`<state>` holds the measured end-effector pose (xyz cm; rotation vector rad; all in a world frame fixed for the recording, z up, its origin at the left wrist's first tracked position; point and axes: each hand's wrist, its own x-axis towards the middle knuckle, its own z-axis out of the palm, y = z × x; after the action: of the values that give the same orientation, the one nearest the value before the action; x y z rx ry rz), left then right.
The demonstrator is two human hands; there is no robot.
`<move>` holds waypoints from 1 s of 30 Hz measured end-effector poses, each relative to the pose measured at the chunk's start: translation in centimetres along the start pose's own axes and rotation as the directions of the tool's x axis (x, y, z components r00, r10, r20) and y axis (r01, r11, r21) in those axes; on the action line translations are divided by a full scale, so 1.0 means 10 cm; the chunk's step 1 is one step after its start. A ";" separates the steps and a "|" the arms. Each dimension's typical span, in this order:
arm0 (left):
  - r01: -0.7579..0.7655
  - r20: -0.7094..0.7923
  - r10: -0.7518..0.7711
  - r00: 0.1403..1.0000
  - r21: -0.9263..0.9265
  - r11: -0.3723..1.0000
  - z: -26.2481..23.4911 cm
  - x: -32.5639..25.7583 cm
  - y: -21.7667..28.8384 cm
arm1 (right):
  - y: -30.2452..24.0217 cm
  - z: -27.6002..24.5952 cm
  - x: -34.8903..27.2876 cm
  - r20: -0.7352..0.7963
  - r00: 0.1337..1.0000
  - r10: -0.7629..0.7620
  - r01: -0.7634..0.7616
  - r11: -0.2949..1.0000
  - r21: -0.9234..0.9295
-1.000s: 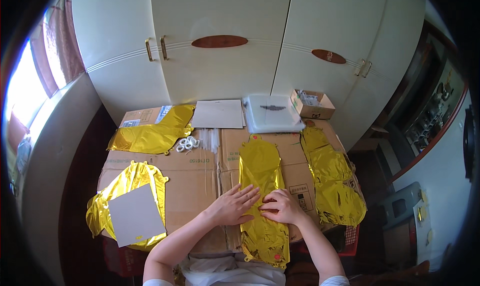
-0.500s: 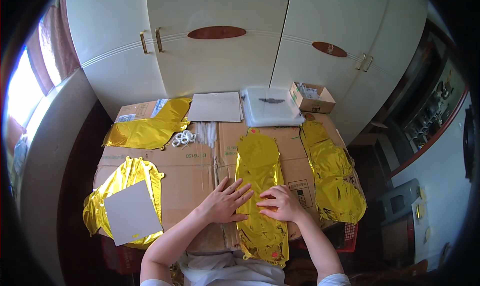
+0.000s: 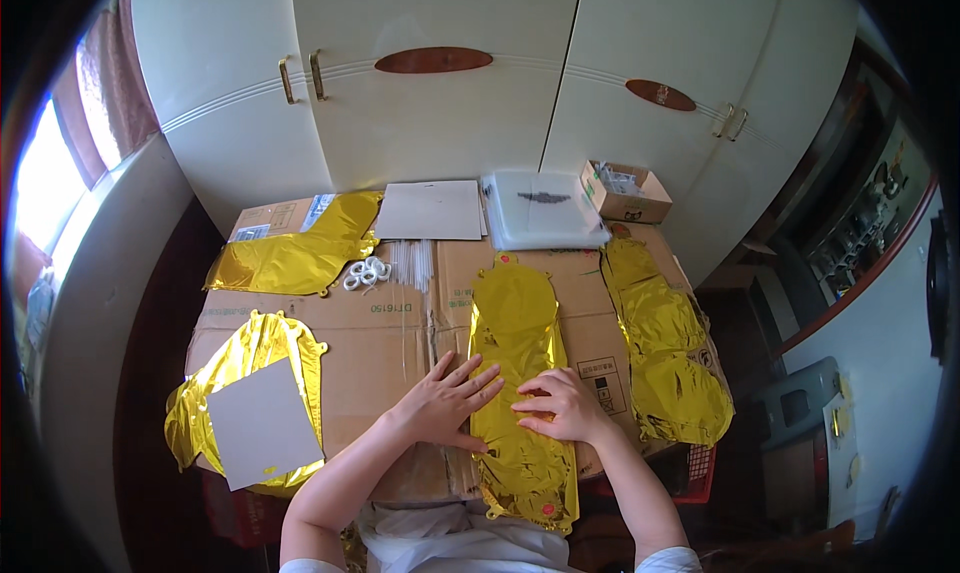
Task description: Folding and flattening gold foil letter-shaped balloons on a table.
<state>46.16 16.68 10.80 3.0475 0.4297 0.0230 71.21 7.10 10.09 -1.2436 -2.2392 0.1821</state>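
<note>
A flat gold foil balloon (image 3: pixel 512 308) lies lengthwise before me, with small tabs and a red spot at each end. My left hand (image 3: pixel 440 403) rests at its left edge, fingers spread and the thumb stretched out over the foil. Across from it, my right hand (image 3: pixel 565 405) touches the right side of the foil, its fingers bent and the thumb apart from them. Neither hand has the foil gripped. Wrinkles cross the balloon's lower half, while the upper end lies smoother.
Flattened cardboard (image 3: pixel 375 333) covers the table. Left stands a grey card (image 3: pixel 265 423) on a gold foil balloon (image 3: pixel 290 338); more foil lies back left and right. Along the back are white rings (image 3: pixel 367 273), clear sticks (image 3: pixel 412 265), grey cards (image 3: pixel 430 210), plastic bags (image 3: pixel 545 223) and a small box (image 3: pixel 628 198).
My left thumb has slid a little toward me and left over the foil. My right hand stays nearly where it was. The whole view has shifted very slightly.
</note>
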 end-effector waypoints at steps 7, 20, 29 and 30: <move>-0.007 0.010 0.007 1.000 0.002 1.000 0.00 0.00 -0.01 | 0.00 0.00 0.00 0.004 1.000 0.002 -0.002 1.000 0.004; -0.016 0.009 0.017 1.000 -0.042 0.999 0.03 -0.01 -0.04 | 0.01 -0.02 0.00 0.030 0.999 -0.011 0.011 1.000 0.007; -0.004 -0.002 0.004 1.000 -0.042 0.999 0.04 0.00 -0.04 | 0.00 -0.03 0.00 0.037 0.999 -0.024 0.024 1.000 0.000; -0.004 -0.003 0.004 1.000 -0.041 0.999 0.03 0.00 -0.04 | 0.00 -0.03 0.00 0.036 0.999 -0.023 0.023 1.000 0.002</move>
<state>46.01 17.03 10.46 3.0080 0.4176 0.0356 71.39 7.10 10.36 -1.2221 -2.2828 0.1994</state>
